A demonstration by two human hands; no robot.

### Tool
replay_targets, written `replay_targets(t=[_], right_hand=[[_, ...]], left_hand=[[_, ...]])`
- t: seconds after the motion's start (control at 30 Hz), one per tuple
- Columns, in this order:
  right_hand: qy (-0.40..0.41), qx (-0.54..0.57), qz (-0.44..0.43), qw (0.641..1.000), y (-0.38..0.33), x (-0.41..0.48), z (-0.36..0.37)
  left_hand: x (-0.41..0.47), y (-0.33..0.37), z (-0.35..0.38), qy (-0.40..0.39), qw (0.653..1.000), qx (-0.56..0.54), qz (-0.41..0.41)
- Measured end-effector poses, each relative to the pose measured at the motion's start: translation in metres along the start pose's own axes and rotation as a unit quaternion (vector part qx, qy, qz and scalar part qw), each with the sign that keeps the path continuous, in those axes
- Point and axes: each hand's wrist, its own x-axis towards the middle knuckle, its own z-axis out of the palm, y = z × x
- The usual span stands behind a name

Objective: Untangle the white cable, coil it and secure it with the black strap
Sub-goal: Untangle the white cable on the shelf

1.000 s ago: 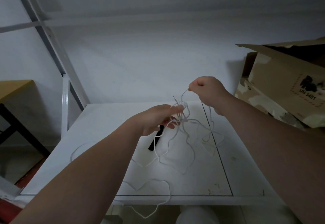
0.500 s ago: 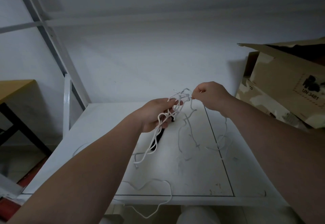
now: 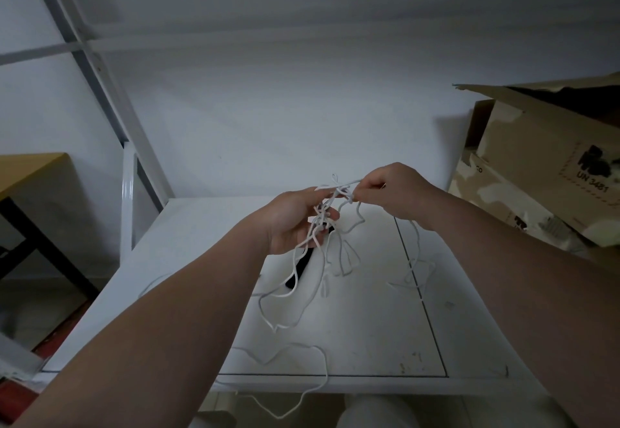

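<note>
White table [image 3: 369, 337], tangled cable [image 3: 326, 369], grey wall [image 3: 302, 108]

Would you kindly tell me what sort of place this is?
Probably a storeroom or workshop corner: a white metal shelf as work surface, torn cardboard boxes piled beside it, and a wooden table.

bare left hand [image 3: 293, 223] and bare right hand [image 3: 397, 192] on long bare forearms

Partly behind left hand [image 3: 291, 221], black strap [image 3: 303, 265]
</note>
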Motion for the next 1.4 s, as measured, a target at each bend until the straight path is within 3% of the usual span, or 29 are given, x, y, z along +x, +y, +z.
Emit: replay_targets(t=[0.13, 0.23, 0.3, 0.43, 0.53, 0.77, 1.0, 1.07, 1.23, 1.4], right_hand=[[0.022, -0.054, 0.004, 0.998, 0.003, 0.002, 0.002], [0.166, -0.099, -0.030, 0.981, 0.006, 0.006, 0.004], [0.204, -0.074, -0.087, 0.972, 0.001, 0.006, 0.004], [0.053, -0.091, -0.184, 0.977, -0.020, 0.001, 0.009], [-0.009, -0.125, -0.197, 0.972, -0.025, -0.002, 0.009], [-0.027, -0.126, -0.163, 0.978, -0.026, -0.003, 0.012], [0.009, -0.280, -0.235, 0.931, -0.022, 0.002, 0.015], [0.014, -0.277, -0.224, 0.934, -0.019, 0.004, 0.013], [0.087, -0.148, -0.147, 0.974, -0.007, 0.008, 0.002], [0.179, -0.068, -0.039, 0.981, 0.006, 0.013, -0.010]], left_hand=[[0.003, -0.001, -0.003, -0.011, 1.000, -0.011, -0.020], [0.004, 0.002, -0.002, 0.000, 0.999, -0.029, -0.015], [0.005, 0.004, -0.002, 0.018, 1.000, -0.023, -0.012], [0.006, 0.007, 0.001, 0.011, 1.000, 0.004, -0.010], [0.005, 0.008, 0.002, 0.016, 1.000, -0.003, -0.009], [0.005, 0.013, 0.002, 0.005, 1.000, -0.018, -0.005], [0.004, 0.018, 0.006, -0.042, 0.999, 0.005, -0.002], [0.004, 0.018, 0.005, -0.050, 0.998, 0.025, -0.002], [0.000, 0.018, 0.000, -0.049, 0.993, 0.108, -0.005], [-0.005, 0.012, -0.003, -0.035, 0.986, 0.160, 0.011]])
